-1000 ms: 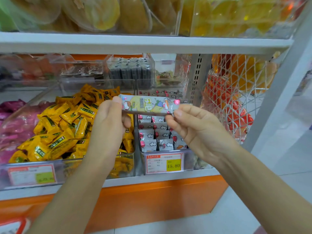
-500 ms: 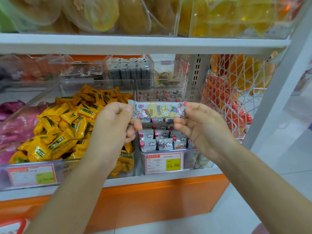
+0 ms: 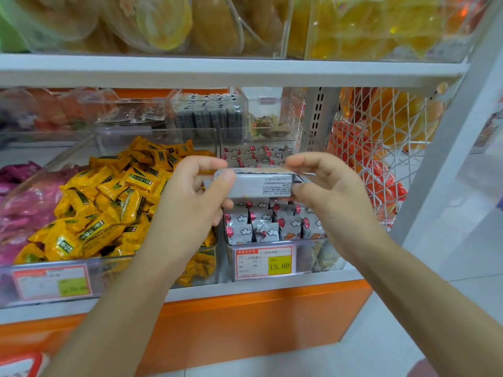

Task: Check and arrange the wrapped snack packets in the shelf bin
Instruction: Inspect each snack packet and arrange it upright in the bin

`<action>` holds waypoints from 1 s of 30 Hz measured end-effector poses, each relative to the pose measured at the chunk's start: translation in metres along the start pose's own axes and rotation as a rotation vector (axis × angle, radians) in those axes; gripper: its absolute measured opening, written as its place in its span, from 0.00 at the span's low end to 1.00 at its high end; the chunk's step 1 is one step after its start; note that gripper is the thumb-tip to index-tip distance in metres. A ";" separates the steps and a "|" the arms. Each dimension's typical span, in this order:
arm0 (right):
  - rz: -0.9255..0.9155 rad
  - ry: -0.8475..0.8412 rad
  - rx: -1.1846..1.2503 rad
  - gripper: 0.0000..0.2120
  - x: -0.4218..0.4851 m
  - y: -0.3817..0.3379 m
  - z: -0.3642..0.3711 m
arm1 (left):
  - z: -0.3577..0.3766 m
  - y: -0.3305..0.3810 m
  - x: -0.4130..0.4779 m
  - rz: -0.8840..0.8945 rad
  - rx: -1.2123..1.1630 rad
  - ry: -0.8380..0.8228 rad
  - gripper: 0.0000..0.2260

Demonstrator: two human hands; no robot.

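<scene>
1. Head view: a person's 2 bare hands hold 1 snack packet (image 3: 261, 183) between them, in front of a shop shelf.
2. The left hand (image 3: 187, 205) pinches the packet's left end. Its thumb presses the near face and its fingers curl behind.
3. The right hand (image 3: 337, 202) pinches the right end, with fingers curled over the top edge and the thumb underneath.
4. The packet lies level, long side running left to right. Its pale grey back, with a small block of print, faces the camera.
5. Just below and behind the grip sits a clear bin (image 3: 310, 257). It holds rows of upright silver packets (image 3: 272, 227) printed with white clouds and red shapes. The held packet is above these rows.
6. Below the grip, on the bin's front wall, a price tag (image 3: 265, 263) reads 15.80 on a yellow patch.
7. Left of the grip is a heap of yellow packets (image 3: 109, 202). Farther left are pink packets (image 3: 24, 208).
8. Right of the grip hangs a white net (image 3: 381, 137) full of orange and red bags.
9. Above the grip runs a white shelf board (image 3: 217, 72).
</scene>
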State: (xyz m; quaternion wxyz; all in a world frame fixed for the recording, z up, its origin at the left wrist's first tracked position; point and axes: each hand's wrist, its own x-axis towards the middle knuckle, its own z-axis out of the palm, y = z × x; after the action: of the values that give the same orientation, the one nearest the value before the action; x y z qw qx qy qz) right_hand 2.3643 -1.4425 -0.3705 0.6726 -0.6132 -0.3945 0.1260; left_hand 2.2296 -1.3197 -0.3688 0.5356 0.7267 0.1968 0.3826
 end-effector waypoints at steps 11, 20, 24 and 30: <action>-0.077 0.110 -0.147 0.07 -0.001 0.000 0.004 | 0.002 0.005 -0.004 0.043 0.107 -0.101 0.07; -0.165 0.107 -0.224 0.07 -0.005 0.001 0.009 | 0.006 0.004 -0.005 0.035 0.210 -0.036 0.04; -0.128 0.065 -0.179 0.05 -0.004 -0.002 0.008 | 0.001 0.004 -0.003 0.007 0.204 -0.002 0.06; -0.056 0.028 -0.062 0.10 0.000 -0.001 0.004 | 0.001 0.001 -0.002 0.001 0.174 0.013 0.08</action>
State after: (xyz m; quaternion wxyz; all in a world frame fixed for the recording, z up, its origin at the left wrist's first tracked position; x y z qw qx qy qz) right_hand 2.3612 -1.4401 -0.3695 0.6620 -0.6242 -0.4057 0.0864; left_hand 2.2292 -1.3220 -0.3685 0.4689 0.7681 0.2326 0.3688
